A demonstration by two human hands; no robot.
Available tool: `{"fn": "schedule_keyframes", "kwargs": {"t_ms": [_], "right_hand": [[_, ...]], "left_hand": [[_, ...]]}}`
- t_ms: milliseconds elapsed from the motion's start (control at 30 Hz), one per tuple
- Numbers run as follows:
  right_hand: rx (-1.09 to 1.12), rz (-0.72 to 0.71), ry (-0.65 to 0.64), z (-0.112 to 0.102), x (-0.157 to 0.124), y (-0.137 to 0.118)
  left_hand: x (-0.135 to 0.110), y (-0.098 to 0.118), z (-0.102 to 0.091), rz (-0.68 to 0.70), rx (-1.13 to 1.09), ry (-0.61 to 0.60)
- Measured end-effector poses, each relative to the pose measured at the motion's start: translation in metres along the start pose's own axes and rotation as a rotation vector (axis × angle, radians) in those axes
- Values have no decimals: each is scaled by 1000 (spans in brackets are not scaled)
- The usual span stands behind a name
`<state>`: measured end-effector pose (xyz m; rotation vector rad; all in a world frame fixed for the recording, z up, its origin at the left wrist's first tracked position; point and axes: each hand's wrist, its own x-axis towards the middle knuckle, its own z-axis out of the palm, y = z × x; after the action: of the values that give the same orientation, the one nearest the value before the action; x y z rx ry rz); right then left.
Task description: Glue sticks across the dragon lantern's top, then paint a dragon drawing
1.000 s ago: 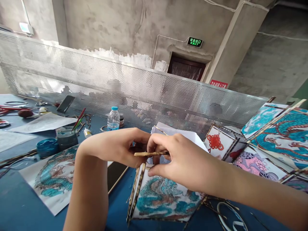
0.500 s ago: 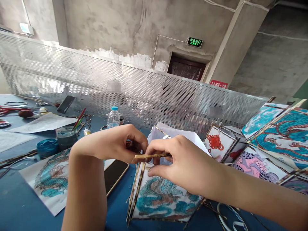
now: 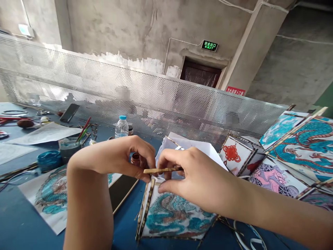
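Observation:
A lantern (image 3: 179, 217) with thin dark-striped sticks along its edges stands before me. Its near panel shows a painted blue and brown dragon. My right hand (image 3: 188, 173) is over its top edge, holding a thin wooden stick (image 3: 156, 170) between curled fingers; the thumb rests against the panel. At the lantern's upper left corner, my left hand (image 3: 132, 158) bends down with thumb and fingers closed on the corner; the fingertips are partly hidden. Behind the left fingers shows a small brown paint jar (image 3: 135, 158). White paper (image 3: 191, 142) rises from the lantern's far side.
Left lie a dragon painting (image 3: 52, 198), a blue paint jar (image 3: 49, 160), a brush cup (image 3: 69, 149) and a phone (image 3: 122, 192). A water bottle (image 3: 122, 126) stands behind. More painted lanterns (image 3: 234, 154) crowd the right. A perforated metal screen (image 3: 156, 93) borders the table (image 3: 127, 231).
My left hand has shifted slightly left, and more of the brown jar shows behind its fingers. My right hand keeps its grip on the stick. The whole view has drifted a little.

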<state>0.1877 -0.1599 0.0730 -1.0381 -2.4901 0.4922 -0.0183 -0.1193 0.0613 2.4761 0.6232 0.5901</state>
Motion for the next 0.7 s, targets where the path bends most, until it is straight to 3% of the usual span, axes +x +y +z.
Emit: {"fn": "schedule_keyframes", "kwargs": {"t_ms": [100, 300, 433, 533, 700], "right_hand": [[-37, 4, -9, -1, -2, -2], [-164, -13, -83, -25, -1, -3], [-186, -152, -210, -38, 11, 11], [-156, -222, -294, -39, 18, 20], [-115, -275, -278, -34, 20, 22]], "left_hand": [[1, 0, 1, -47, -40, -141], [0, 0, 0, -70, -35, -123], [2, -1, -2, -58, -52, -139], [2, -3, -2, -39, -60, -132], [0, -4, -1, -25, -64, -97]]}}
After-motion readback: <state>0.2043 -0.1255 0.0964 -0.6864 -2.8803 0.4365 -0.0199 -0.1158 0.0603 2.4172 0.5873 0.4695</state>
